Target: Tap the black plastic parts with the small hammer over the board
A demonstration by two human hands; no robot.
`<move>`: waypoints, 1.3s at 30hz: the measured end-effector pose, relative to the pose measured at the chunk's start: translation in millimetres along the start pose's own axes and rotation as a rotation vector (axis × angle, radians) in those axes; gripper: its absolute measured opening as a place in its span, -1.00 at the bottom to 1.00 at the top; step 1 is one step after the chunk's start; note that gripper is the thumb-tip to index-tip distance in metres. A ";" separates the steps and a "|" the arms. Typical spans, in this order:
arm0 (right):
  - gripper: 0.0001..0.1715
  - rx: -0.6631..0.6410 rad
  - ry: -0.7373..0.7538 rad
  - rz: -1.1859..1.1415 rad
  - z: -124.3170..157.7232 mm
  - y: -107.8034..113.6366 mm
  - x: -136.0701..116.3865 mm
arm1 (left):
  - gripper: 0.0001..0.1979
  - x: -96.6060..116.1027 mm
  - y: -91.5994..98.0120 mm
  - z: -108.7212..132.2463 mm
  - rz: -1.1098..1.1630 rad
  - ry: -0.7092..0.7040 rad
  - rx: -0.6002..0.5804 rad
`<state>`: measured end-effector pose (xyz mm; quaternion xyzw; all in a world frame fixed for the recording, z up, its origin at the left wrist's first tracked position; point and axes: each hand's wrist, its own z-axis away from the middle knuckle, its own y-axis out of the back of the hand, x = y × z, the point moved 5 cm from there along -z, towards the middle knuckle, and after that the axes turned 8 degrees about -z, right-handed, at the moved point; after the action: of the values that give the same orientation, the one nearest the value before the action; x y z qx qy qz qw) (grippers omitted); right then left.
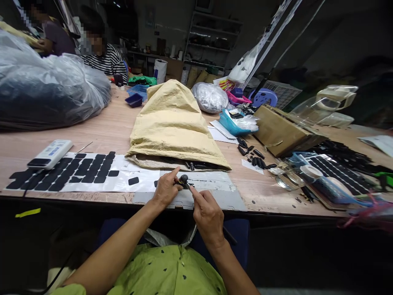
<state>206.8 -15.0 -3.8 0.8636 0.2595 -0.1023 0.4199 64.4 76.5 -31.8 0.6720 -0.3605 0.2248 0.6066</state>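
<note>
My left hand [166, 188] is closed on a small black part [184, 179] with a rounded end, above a grey board [215, 189] at the table's front edge. Close on its right, my right hand [208, 209] pinches a thin tool [189, 186], whose tip is at the black part. Beyond my hands lies a yellow sack [172, 123], its open mouth facing me, with several black pieces [201, 165] inside the opening. To the left, a white sheet [122, 167] carries rows of black rounded stickers [89, 169].
A power strip [52, 152] lies at left, below a large plastic bag [52, 90]. At right are a cardboard box [284, 129], a blue bag [235, 124], loose black parts [258, 162] and a tray [337, 174]. A person in stripes [109, 61] sits across the table.
</note>
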 end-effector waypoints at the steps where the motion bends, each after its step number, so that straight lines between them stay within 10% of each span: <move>1: -0.56 0.007 -0.018 -0.032 -0.9 0.9 1.2 | -0.35 1.3 -1.1 0.5 -0.023 -0.025 -0.005; 7: -0.62 0.110 -0.132 -0.257 -7.8 23.2 5.5 | -0.68 5.1 1.0 -4.8 -0.080 -0.047 -0.076; 14: -0.66 0.158 -0.320 -0.380 4.2 35.0 24.4 | -0.87 -10.1 24.2 -12.3 0.923 0.460 -0.216; 21: -0.66 0.141 -0.348 -0.432 10.2 29.7 27.6 | -0.77 -7.9 15.9 5.3 1.211 0.535 -0.250; 30: -0.67 0.126 -0.348 -0.426 13.2 27.5 27.7 | -0.55 -9.9 13.9 6.1 1.019 0.413 -0.221; 39: -0.66 0.112 -0.324 -0.373 13.7 23.8 27.7 | -0.85 9.5 16.8 1.5 0.032 -0.093 -0.105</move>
<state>243.4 -27.9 -7.3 0.7951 0.3377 -0.3293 0.3812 57.5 72.9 -14.0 0.6432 -0.4105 0.1838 0.6197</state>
